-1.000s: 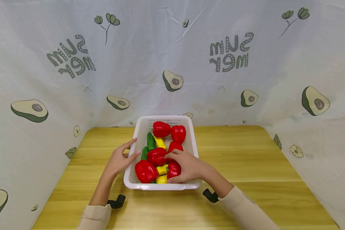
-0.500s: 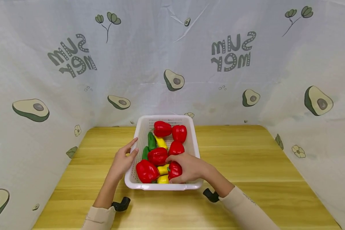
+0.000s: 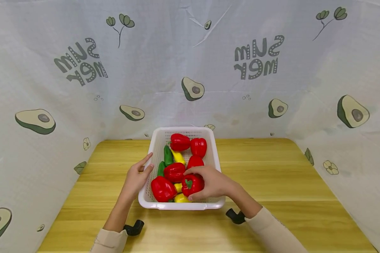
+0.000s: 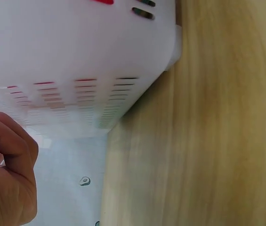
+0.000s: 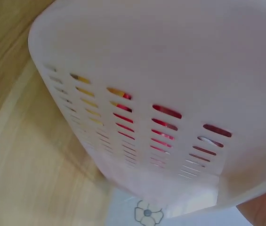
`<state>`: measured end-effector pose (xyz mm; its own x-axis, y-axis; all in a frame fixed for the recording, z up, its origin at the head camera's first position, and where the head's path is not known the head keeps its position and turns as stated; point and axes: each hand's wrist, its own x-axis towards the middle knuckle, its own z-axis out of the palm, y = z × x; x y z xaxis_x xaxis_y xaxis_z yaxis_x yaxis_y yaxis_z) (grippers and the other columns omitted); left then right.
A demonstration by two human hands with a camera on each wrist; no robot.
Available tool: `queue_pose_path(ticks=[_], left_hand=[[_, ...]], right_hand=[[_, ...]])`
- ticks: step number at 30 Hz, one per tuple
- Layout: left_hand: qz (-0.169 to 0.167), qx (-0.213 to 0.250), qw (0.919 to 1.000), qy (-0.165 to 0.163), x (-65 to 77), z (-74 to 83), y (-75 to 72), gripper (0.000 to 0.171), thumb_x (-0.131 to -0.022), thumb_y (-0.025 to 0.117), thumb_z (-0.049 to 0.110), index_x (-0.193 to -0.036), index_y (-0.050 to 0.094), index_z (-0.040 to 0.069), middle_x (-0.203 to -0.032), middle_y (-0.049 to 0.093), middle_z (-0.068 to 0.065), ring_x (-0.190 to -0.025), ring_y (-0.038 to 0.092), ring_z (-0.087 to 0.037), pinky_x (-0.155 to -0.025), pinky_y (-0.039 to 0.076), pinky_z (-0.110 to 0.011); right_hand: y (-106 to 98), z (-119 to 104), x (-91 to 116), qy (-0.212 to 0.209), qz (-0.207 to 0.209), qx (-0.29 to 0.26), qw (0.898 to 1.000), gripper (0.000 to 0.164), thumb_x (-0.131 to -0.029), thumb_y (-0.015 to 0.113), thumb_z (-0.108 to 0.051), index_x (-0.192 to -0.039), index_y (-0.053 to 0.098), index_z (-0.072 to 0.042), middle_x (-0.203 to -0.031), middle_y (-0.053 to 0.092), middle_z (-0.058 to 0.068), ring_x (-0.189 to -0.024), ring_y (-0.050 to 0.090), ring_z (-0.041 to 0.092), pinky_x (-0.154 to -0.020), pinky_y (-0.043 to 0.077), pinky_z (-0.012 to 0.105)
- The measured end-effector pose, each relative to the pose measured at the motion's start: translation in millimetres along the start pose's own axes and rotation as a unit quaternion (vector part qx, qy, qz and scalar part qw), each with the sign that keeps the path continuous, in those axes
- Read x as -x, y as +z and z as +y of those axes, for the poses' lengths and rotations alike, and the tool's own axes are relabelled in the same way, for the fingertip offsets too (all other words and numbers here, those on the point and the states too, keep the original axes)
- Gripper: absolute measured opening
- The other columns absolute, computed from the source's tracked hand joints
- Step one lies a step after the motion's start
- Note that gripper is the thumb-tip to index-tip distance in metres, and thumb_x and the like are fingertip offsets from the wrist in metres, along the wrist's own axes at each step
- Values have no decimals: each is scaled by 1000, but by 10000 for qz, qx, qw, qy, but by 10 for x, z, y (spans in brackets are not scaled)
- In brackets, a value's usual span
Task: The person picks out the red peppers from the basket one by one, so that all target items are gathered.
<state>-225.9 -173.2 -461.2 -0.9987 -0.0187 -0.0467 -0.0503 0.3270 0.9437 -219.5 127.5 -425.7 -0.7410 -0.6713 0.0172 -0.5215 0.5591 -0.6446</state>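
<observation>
A white plastic basket (image 3: 180, 206) stands on the wooden table with several red bell peppers, green peppers and yellow peppers inside. My right hand (image 3: 213, 182) reaches over its right side and grips a red bell pepper (image 3: 190, 189) near the front, thumb below and fingers above; its green stem faces me. At the left rim, my left hand (image 3: 135, 180) holds the basket, thumb and index finger on the edge, other fingers curled outside. In the left wrist view, curled fingers (image 4: 12, 136) show beside the slotted wall. The basket wall hides the held pepper in the right wrist view.
Another large red bell pepper (image 3: 163, 189) lies at the basket's front left, with a yellow pepper (image 3: 181, 198) beside it. Wooden tabletop (image 3: 256, 168) extends on both sides. A printed curtain (image 3: 164, 70) hangs behind the table.
The red bell pepper in my right hand has tilted and lifted slightly, turning its stem toward me. My left thumb has drawn closer to the rim and index finger.
</observation>
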Motion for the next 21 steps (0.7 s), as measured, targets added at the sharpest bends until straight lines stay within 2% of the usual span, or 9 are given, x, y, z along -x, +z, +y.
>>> queue_pose_path(ticks=[4, 7, 11, 14, 18, 21], left_hand=[[149, 46, 9999, -31, 4, -11, 3, 50, -103, 64, 32, -152, 54, 30, -102, 77, -23, -79, 75, -22, -66, 66, -39], [152, 100, 9998, -53, 3, -19, 3, 50, -102, 65, 32, -151, 54, 30, -96, 78, -20, -78, 76, -21, -66, 66, -40], [112, 214, 9996, -115, -1, -46, 9, 49, -102, 65, 33, -151, 55, 32, -98, 78, -20, -80, 77, -22, -67, 66, -41], [105, 326, 9993, -121, -2, -60, 13, 49, -102, 66, 32, -150, 55, 33, -103, 78, -22, -82, 77, -23, -67, 66, -41], [65, 462, 9988, -113, -1, -61, 13, 51, -102, 66, 33, -151, 54, 31, -111, 76, -24, -87, 78, -25, -69, 66, -43], [17, 551, 9984, -146, -1, -59, 12, 51, -102, 66, 33, -152, 53, 30, -115, 75, -26, -89, 77, -25, -71, 66, -42]], right_hand=[[-17, 16, 13, -126, 262, -438, 9986, 66, -77, 87, -42, -135, 65, -21, -128, 66, -10, -116, 61, 13, -89, 61, 29], [-53, 37, 29, -200, 544, -583, 9966, 66, -77, 88, -40, -135, 65, -19, -131, 66, -8, -116, 62, 15, -92, 61, 34], [-138, 77, 69, -168, 929, -739, 9928, 65, -76, 88, -36, -134, 66, -19, -128, 69, -6, -113, 65, 17, -94, 61, 36], [-209, 120, 98, -90, 1163, -1014, 9880, 65, -78, 88, -32, -136, 64, -15, -126, 70, 0, -109, 68, 21, -90, 63, 37], [-311, 166, 133, -15, 1550, -1339, 9788, 68, -79, 88, -29, -139, 61, -13, -131, 68, 7, -109, 70, 26, -87, 65, 40], [-408, 206, 165, -8, 1862, -1422, 9722, 69, -78, 88, -25, -140, 59, -13, -135, 66, 10, -111, 70, 30, -90, 64, 44]])
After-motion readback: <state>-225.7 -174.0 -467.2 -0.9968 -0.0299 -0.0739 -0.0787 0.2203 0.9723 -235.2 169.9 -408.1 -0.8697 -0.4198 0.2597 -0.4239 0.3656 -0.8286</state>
